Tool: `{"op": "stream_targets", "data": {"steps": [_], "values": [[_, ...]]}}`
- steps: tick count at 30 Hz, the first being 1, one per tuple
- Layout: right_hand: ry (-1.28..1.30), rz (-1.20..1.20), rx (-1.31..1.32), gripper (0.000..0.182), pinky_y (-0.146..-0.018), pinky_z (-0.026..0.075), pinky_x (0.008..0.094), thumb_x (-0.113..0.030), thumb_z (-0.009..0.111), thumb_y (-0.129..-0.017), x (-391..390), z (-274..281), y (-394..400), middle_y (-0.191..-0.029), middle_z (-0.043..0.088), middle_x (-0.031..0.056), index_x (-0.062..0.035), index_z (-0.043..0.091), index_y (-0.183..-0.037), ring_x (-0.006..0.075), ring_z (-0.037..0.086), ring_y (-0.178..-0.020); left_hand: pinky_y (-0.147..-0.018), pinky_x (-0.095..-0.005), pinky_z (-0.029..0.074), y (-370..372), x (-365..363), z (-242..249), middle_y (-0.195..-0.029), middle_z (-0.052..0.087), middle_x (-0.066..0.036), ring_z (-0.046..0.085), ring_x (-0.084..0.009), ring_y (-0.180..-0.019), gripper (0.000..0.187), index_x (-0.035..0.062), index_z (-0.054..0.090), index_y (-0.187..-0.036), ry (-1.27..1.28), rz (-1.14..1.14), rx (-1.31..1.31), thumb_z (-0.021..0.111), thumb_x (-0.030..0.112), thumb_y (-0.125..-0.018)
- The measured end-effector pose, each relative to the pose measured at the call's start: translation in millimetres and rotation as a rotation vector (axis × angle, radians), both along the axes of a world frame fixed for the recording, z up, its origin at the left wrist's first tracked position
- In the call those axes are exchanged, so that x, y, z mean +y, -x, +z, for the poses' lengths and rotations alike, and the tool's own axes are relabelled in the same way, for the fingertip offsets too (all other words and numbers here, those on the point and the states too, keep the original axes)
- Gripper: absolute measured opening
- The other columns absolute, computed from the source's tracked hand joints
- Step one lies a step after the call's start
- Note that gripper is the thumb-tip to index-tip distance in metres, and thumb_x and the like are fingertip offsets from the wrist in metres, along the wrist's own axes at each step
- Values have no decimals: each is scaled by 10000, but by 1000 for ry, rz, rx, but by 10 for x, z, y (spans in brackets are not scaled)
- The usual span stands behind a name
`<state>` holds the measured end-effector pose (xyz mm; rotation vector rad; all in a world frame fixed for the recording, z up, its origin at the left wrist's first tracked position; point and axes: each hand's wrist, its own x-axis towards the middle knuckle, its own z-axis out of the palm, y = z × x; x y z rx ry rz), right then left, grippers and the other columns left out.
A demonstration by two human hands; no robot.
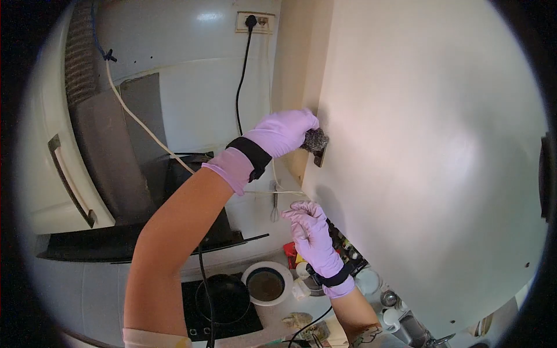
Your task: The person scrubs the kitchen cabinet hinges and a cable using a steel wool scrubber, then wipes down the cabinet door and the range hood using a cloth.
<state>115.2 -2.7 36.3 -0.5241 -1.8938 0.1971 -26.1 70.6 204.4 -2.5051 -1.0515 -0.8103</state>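
Note:
My left hand [281, 133], in a pink glove with a black wrist strap, is raised and closed around a grey metallic scrubber [315, 141]. The scrubber touches a dark handle [319, 156] at the edge of a large white cabinet door [429, 151]. Lower and to the right is my right hand [311, 235], also gloved in pink with a black strap. Its fingers are bent and apart, with nothing visible between them, close to the lower edge of the door.
Below are a black pan [223, 298] on a cooktop and a white-rimmed bowl [267, 284]. A range hood [116, 235] and another cabinet door [69, 174] stand left. A black cable [242, 81] hangs from a socket. Dishes sit lower right.

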Motion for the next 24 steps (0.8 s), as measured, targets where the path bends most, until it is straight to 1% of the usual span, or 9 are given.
{"op": "stream_targets", "data": {"steps": [2,7,11,13,14,16,20,22,24], "values": [[3,12,6,264,-824,436,358,25,462,-696,14,-7,0,-934,577,142,-36,627,-893,288,520,-959,-799,-369,465,-46,-76,-1,-977,582,-126,571,-315,-913,232,55,578,-990,69,63,-15,528,22,-766],[24,-2,-9,277,-830,433,375,27,458,-695,65,-48,9,-936,574,141,-48,628,-900,297,525,-954,-793,-375,470,-146,-109,-86,-984,587,-133,570,-321,-915,237,51,583,-986,21,-124,-35,505,9,-766],[-25,-17,-59,279,-842,426,374,28,457,-692,63,-70,-22,-932,578,136,-47,624,-903,296,520,-962,-810,-377,462,-101,36,-65,-993,582,-139,568,-326,-922,234,44,586,-980,-24,-135,-97,496,5,-767],[45,47,-12,278,-853,419,371,26,460,-690,62,-54,-21,-920,585,135,-46,621,-905,294,513,-974,-847,-376,441,-32,124,5,-1024,568,-152,556,-329,-955,268,33,570,-1014,36,53,0,492,-9,-760],[47,58,-14,278,-853,419,371,26,460,-690,69,-28,-17,-920,585,135,-46,621,-905,294,513,-974,-847,-376,441,22,193,-18,-1024,568,-152,556,-329,-955,268,33,570,-1014,38,64,-2,492,-9,-760],[38,-6,-26,271,-862,415,370,24,461,-697,-2,15,-28,-921,586,134,-47,623,-903,293,506,-984,-879,-366,420,108,270,-82,-1069,547,-169,530,-327,-1006,304,23,549,-1050,18,43,-170,496,-23,-754],[8,-32,-36,268,-856,418,374,28,456,-706,41,-73,-139,-936,575,144,-47,623,-901,302,511,-976,-891,-356,412,173,270,-70,-1086,534,-180,515,-322,-1037,330,19,523,-1081,87,126,-220,516,-17,-753],[26,-68,-20,279,-847,423,376,46,448,-706,84,-150,-168,-942,567,154,-47,623,-902,313,517,-967,-879,-343,413,133,237,-158,-1052,544,-181,531,-309,-1008,315,29,510,-1087,157,-22,-372,539,15,-774],[11,-55,8,279,-841,426,378,44,449,-707,89,-250,-131,-946,564,160,-46,622,-905,317,519,-963,-856,-343,417,125,224,-255,-1026,548,-179,542,-296,-972,310,26,500,-1086,148,-69,-423,546,25,-779]]}}
